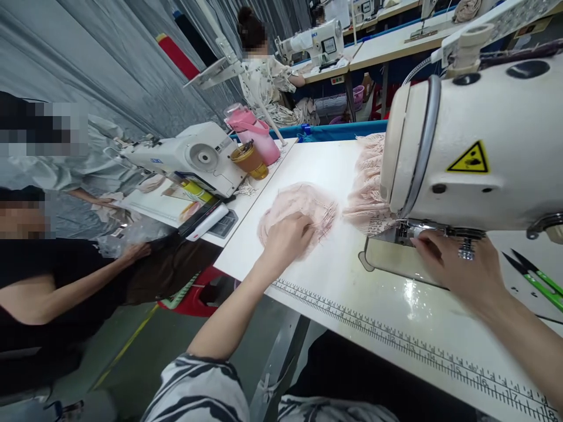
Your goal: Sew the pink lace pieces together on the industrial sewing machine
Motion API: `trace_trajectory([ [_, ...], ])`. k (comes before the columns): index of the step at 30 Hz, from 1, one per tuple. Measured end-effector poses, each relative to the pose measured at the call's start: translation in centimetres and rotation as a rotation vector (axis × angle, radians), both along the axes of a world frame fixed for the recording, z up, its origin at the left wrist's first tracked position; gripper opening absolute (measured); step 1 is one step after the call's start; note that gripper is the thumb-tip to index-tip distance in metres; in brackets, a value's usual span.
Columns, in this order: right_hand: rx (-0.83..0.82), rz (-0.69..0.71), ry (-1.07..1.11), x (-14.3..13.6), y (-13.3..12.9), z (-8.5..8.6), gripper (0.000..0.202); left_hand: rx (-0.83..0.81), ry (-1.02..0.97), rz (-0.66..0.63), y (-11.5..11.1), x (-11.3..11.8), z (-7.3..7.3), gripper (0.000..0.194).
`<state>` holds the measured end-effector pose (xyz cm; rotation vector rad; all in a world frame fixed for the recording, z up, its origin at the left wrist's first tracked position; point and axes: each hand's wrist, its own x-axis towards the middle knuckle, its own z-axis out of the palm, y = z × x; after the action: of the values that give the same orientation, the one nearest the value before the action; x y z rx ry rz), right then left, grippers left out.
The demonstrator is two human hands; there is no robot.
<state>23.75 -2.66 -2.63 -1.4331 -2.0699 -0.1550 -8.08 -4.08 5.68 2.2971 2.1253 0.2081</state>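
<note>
My left hand [289, 237] rests on a gathered piece of pale pink fabric [295, 202] on the white sewing table, its fingers curled down into the cloth. My right hand [461, 264] is beside the presser foot [402, 230] of the sewing machine [475, 140], with the fingers bent together. Whatever lies between those fingertips is hidden by the machine parts and the hand. A second stretch of ruffled pink fabric with lace [369, 181] lies behind the needle area, its near end at the presser foot.
Green-handled thread snips [539, 278] lie at the right. A printed ruler [373, 328] runs along the table's front edge. Left of it stand another sewing machine [189, 155], a brown cup [250, 159] and a pink jug [255, 132]. Co-workers [57, 269] are at the left and back.
</note>
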Motion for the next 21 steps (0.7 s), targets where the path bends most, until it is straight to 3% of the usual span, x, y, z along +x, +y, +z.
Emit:
trace_trajectory([
  [3, 0.095, -0.009, -0.094, -0.1, 0.1, 0.5, 0.022, 0.034, -0.047, 0.014, -0.3, -0.4, -0.8, 0.025],
  [6, 0.165, -0.002, -0.148, 0.0, 0.1, 0.9, 0.022, 0.029, -0.097, 0.004, -0.3, -0.6, -0.7, 0.028],
  [21, 0.139, -0.004, -0.15, -0.1, 0.2, 1.0, 0.029, 0.03, -0.362, 0.056, -0.3, -1.7, 0.1, 0.023],
])
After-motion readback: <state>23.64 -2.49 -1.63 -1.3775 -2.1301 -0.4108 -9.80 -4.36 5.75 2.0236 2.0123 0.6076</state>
